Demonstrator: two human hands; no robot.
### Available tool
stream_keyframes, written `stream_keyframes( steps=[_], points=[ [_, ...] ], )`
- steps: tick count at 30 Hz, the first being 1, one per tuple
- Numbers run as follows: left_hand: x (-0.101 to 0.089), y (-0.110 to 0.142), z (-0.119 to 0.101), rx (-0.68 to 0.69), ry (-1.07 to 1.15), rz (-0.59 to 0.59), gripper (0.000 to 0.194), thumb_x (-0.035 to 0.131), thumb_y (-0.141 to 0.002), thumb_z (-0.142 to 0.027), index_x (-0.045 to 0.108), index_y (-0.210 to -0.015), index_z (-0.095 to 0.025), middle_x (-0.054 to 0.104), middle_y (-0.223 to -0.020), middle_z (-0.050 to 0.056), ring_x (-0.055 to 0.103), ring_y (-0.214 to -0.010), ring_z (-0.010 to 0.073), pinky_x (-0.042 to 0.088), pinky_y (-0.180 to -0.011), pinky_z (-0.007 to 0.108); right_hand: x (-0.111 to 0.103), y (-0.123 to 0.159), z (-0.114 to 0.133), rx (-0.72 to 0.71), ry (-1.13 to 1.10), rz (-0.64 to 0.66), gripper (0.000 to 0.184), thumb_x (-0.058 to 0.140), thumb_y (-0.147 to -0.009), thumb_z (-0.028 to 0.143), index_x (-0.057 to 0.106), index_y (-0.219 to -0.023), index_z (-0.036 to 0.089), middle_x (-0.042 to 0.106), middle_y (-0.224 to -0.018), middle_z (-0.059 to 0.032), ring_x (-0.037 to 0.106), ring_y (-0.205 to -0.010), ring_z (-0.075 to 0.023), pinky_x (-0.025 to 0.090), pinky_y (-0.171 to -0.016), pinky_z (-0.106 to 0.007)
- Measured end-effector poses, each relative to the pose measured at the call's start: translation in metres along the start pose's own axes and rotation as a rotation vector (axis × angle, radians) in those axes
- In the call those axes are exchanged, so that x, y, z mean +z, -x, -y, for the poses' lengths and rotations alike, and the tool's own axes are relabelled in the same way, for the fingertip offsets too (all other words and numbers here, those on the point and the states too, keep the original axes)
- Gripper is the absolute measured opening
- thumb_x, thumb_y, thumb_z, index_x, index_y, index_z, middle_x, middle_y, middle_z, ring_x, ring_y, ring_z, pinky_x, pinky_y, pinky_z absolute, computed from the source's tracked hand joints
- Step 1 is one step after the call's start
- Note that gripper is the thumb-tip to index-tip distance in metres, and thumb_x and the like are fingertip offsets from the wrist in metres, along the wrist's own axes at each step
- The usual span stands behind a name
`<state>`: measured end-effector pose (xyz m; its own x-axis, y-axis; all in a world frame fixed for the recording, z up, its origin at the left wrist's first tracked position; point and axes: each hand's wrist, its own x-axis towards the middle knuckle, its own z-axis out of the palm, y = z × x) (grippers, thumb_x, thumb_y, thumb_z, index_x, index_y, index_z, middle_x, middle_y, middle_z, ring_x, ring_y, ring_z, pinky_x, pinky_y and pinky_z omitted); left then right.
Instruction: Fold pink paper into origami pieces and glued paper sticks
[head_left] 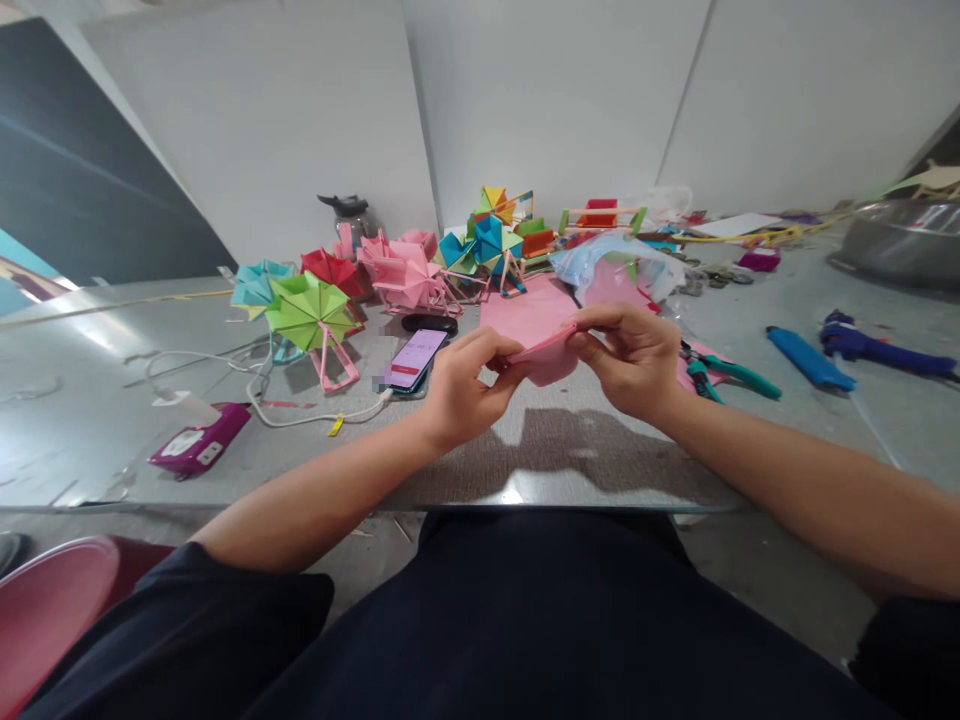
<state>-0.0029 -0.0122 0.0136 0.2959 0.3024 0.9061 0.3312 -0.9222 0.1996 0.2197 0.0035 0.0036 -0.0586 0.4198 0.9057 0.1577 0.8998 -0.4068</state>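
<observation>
Both my hands pinch a folded piece of pink paper (546,356) just above the grey mat (525,450) in front of me. My left hand (466,383) grips its left end with thumb and fingers. My right hand (628,358) holds the right end and top edge. A stack of pink paper sheets (525,310) lies flat on the mat just behind my hands.
Paper ferris wheels stand behind: green (310,312), pink (405,270), blue (487,245). A phone (416,360) on a white cable lies left of my hands, a magenta power bank (201,445) further left. Teal pliers (724,372) and blue tools (810,358) lie right; a metal bowl (896,240) far right.
</observation>
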Motion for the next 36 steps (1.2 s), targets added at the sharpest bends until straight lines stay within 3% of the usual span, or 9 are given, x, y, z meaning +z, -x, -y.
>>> stream_keyframes(
  steps=[11,17,23,25,28,32,36],
  points=[
    [-0.003,-0.001,0.0,0.051,0.036,0.01,0.013,0.074,-0.098,-0.022,0.066,-0.088,-0.019,0.067,-0.077,-0.001,0.061,-0.067,0.011,0.049,-0.061,0.024,-0.004,-0.007,0.015,-0.083,-0.093,0.125,0.01,0.072,-0.097,0.024,0.078,-0.099,0.031,0.079,-0.091,-0.0021,0.074,-0.086,-0.0204,0.059,-0.077,-0.039],
    [-0.004,-0.001,-0.003,0.095,0.051,-0.027,0.019,0.072,-0.102,-0.028,0.066,-0.087,-0.019,0.067,-0.074,-0.001,0.06,-0.065,0.0107,0.047,-0.06,0.025,-0.004,-0.006,0.018,0.018,-0.108,0.132,0.012,0.074,-0.098,0.041,0.077,-0.092,0.031,0.078,-0.088,-0.0024,0.074,-0.086,-0.0218,0.06,-0.077,-0.04],
    [-0.003,0.0,-0.002,0.037,0.037,-0.009,0.016,0.071,-0.098,-0.022,0.065,-0.084,-0.02,0.067,-0.073,0.0,0.061,-0.066,0.0131,0.048,-0.062,0.027,-0.005,-0.005,0.01,0.046,0.069,0.183,0.022,0.065,-0.102,0.046,0.074,-0.089,0.031,0.077,-0.082,-0.002,0.071,-0.076,-0.0219,0.059,-0.071,-0.04],
    [-0.002,0.0,-0.002,0.006,0.021,0.047,0.011,0.07,-0.096,-0.019,0.066,-0.087,-0.019,0.068,-0.077,0.001,0.063,-0.07,0.0146,0.05,-0.065,0.029,-0.005,-0.005,0.007,-0.006,0.17,0.181,0.022,0.062,-0.104,0.043,0.073,-0.089,0.031,0.078,-0.083,-0.0025,0.072,-0.076,-0.0224,0.058,-0.071,-0.041],
    [0.001,0.002,-0.003,0.028,-0.009,0.099,0.003,0.068,-0.099,-0.019,0.069,-0.095,-0.019,0.071,-0.084,0.004,0.066,-0.076,0.0162,0.051,-0.069,0.03,-0.003,-0.003,0.007,-0.209,0.324,0.183,0.019,0.061,-0.104,0.035,0.073,-0.09,0.031,0.079,-0.083,-0.0018,0.073,-0.077,-0.0221,0.055,-0.076,-0.042],
    [0.003,0.004,-0.005,0.146,-0.099,0.062,0.004,0.071,-0.101,-0.024,0.069,-0.098,-0.021,0.073,-0.086,0.003,0.067,-0.076,0.0161,0.05,-0.072,0.032,0.001,0.002,0.012,-0.472,0.428,0.181,0.014,0.062,-0.102,0.022,0.071,-0.095,0.031,0.08,-0.084,0.0016,0.072,-0.077,-0.0183,0.049,-0.077,-0.04],
    [0.0,0.005,-0.006,0.309,-0.217,0.005,0.008,0.074,-0.098,-0.022,0.066,-0.101,-0.024,0.074,-0.083,0.0,0.067,-0.074,0.016,0.047,-0.073,0.034,-0.001,0.004,0.015,-0.463,0.503,0.218,0.016,0.061,-0.103,0.024,0.071,-0.095,0.033,0.081,-0.091,0.0034,0.073,-0.084,-0.018,0.047,-0.082,-0.042]
  ],
)
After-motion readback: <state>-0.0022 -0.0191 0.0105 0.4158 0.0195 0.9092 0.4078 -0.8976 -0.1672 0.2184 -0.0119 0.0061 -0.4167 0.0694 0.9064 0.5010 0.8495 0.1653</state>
